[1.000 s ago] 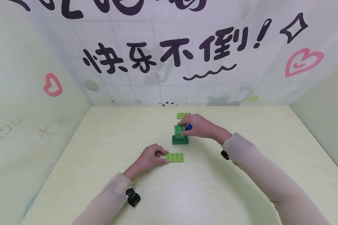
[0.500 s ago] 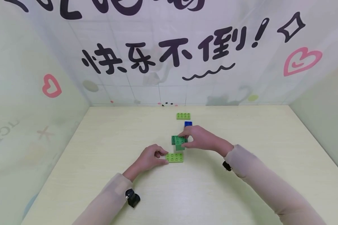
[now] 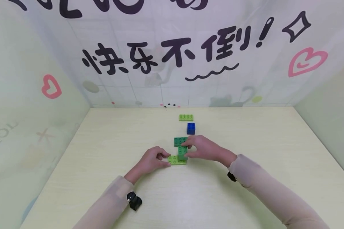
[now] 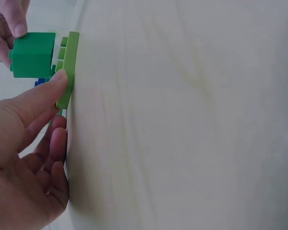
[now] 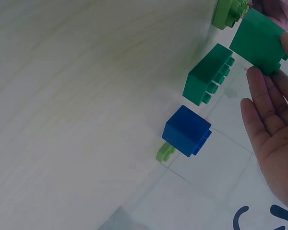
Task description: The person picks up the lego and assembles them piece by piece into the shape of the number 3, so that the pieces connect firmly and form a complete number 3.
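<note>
A flat light green brick [image 3: 173, 161] lies on the table, and my left hand [image 3: 153, 160] pinches its left end between thumb and fingers. My right hand [image 3: 204, 148] grips a small green brick [image 3: 182, 153] by thumb and fingertips, over the right part of the flat brick. In the left wrist view this green brick [image 4: 33, 55] is beside the light green studs; a slight gap seems to separate them. Just behind it, a long dark green brick [image 3: 180, 142] sits on the table, its right end partly covered by my right fingers.
Farther back stands a blue brick [image 3: 191, 128], and behind that another flat light green brick [image 3: 186, 117]. The pale table [image 3: 117, 127] ends at a printed back wall [image 3: 137, 92], with side walls left and right.
My right hand has brought the small green brick toward me, from above the dark green brick to over the flat light green one. The blue brick has come into full view. My left hand stays put.
</note>
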Tool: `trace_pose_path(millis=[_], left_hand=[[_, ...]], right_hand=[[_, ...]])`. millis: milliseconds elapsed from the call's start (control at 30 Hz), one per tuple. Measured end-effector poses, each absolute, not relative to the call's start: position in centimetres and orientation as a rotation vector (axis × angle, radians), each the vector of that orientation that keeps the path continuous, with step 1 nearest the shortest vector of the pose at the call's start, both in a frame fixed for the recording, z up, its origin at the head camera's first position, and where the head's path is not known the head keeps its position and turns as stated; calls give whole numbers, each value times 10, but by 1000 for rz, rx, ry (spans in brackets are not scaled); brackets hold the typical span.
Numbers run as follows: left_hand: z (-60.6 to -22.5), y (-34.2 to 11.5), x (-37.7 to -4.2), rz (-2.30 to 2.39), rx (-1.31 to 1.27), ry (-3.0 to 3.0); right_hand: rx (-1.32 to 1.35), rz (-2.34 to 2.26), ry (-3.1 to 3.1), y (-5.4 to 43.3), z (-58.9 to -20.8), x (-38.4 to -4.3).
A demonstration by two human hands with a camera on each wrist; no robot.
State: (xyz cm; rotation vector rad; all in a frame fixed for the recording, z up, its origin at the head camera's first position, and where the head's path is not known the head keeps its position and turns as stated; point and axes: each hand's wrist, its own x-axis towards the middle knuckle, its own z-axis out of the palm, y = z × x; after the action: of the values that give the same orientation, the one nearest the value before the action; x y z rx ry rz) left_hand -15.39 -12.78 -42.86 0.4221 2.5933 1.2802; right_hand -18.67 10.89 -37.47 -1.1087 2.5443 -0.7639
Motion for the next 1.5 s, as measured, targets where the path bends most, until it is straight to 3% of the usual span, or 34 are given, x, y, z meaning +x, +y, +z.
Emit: trace_pose_path(millis=[1500], left_hand=[[-428,-126,-154,1260,381,2601]], right_hand=[[-1165,-872,2560,109,-391,-178]])
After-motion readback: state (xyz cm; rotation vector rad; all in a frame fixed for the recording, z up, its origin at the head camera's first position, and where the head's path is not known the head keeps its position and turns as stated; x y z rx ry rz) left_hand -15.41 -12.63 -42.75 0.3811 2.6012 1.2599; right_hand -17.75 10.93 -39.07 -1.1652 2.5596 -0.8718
